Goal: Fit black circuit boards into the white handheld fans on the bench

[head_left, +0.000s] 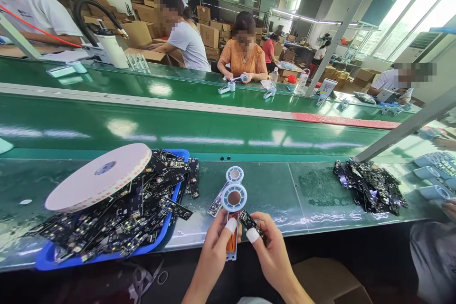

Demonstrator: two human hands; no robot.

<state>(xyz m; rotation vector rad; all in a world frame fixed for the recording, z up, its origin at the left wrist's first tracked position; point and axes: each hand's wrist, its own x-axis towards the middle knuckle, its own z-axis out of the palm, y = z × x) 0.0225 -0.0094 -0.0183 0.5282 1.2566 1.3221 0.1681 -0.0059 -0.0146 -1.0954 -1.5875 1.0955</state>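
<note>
Centred at the bench edge, my left hand (220, 235) is closed round a light-blue plastic housing (234, 198) with a ring-shaped head and an orange-brown part inside its handle. A small black circuit board (249, 222) is pinched in my right hand (266, 239), close beside the housing's handle. White covers wrap both thumbs. Just beyond lies a second blue ring-headed housing (234, 174) with a board-like strip (216, 199) along its handle. To the left, a blue tray (166, 228) is heaped with black circuit boards (117, 218), and a white reel of tape (99, 178) rests on them.
On the right lies a pile of dark boards (372, 185), with several blue housings (434, 192) near another person's hand. A green conveyor (199, 128) runs behind the bench. Slanting metal post (409, 126) stands right. Co-workers sit across. Scissors (144, 280) are below the bench edge.
</note>
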